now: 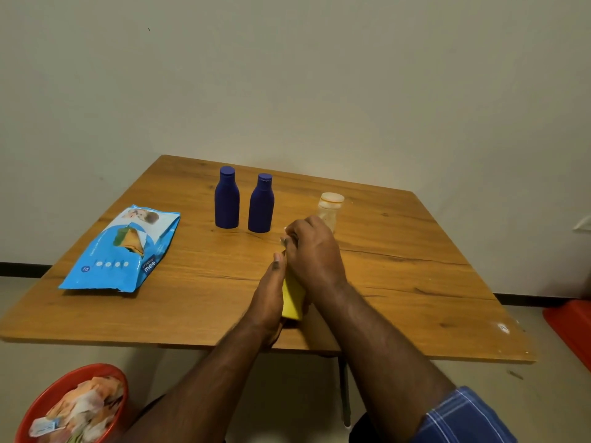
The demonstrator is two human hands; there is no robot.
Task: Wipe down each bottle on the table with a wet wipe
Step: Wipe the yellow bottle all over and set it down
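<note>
Head view is showing a person working at a wooden surface [399,282] set against a pale wall. Both hands are meeting near the front middle of it, around a yellow bottle [292,300] that is lying tilted, its base toward the person and its top hidden under the fingers. The left hand [271,292] is cupping the bottle from the left side, thumb lying along it, so the left grip is grasping the bottle. The right hand [315,251] is curling over the bottle's upper end, and a small scrap of white, probably the wet wipe [284,238], is peeking out past its knuckles; the right grip is looking clenched on that wipe against the bottle, though the fingers are hiding most of it.

Behind the hands, two dark blue bottles [227,199] [261,204] are standing upright side by side, near each other but apart. To their right, a small clear bottle [329,211] with a pale cap is standing upright just beyond the right hand. A blue wipes packet [124,251] is lying flat on the left part of the surface, well apart from the bottles.

Below the front edge, at lower left, a red bowl [41,407] is holding crumpled used wipes. A blue checked sleeve [460,417] is showing on the right arm, and something red [572,327] is sitting on the floor at far right.
</note>
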